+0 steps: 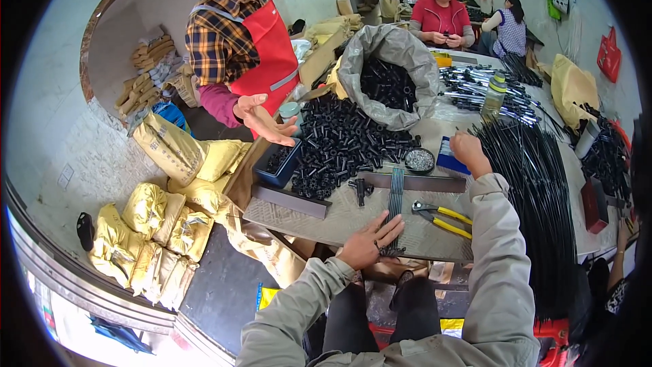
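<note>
My left hand [373, 239] lies with its fingers stretched out flat across the lower end of a bundle of thin dark rods [395, 194] near the table's front edge. Over a small blue box [448, 162] is my right hand [470, 153], its fingers closed together; whatever they hold is hidden. Between the rods and that box stands a round dish of small shiny pieces [419, 161]. Yellow-handled pliers [448, 221] rest to the right of the rods. A dark flat bar [438, 183] passes crosswise by the bundle, and a black plastic fitting [361, 190] sits to its left.
A heap of black fittings [339, 136] spreads at left, below a grey sack [424, 71] of more. Long black rods [526, 183] cover the right side, near a bottle [494, 95]. A person in a red apron [265, 61] reaches a hand over the table's left edge.
</note>
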Demonstrator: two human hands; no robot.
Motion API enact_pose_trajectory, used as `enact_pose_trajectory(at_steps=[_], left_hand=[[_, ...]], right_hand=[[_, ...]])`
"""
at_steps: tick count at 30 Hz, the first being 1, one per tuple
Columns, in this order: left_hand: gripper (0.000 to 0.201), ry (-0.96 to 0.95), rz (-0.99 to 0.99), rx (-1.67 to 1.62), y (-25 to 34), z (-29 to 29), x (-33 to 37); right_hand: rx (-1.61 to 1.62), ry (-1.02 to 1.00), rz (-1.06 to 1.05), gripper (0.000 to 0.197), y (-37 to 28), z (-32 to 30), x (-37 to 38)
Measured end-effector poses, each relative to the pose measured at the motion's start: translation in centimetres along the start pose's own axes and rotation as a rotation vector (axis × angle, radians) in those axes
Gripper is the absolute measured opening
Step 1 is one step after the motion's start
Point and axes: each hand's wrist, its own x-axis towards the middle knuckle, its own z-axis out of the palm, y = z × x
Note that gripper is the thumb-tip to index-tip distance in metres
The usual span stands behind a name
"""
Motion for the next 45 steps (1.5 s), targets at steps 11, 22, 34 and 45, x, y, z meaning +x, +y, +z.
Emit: enact_pose_trajectory(at_steps=[11,22,34,45], left_hand=[[0.072,-0.03,-0.024,0.032,0.1,0.2,0.0],[0.076,-0.026,-0.018,0.011,-0.1,0.1,0.0],[0.083,-0.009,0.002,0.02,-0.1,0.7,-0.2],[0.078,-0.009,0.03,0.06,0.0,-0.5,-0.2]], right_hand=[[0.048,0.158,-0.042,0.003,-0.8,0.0,-0.4],[0.141,0.163,-0.001,0.003,-0.6,0.3,-0.1],[0.633,0.342,0.34,0.024,-4.9,-6.8,1.4],[1.262,0.536,0.144,0.022,-12.3,-23.3,-6.1]])
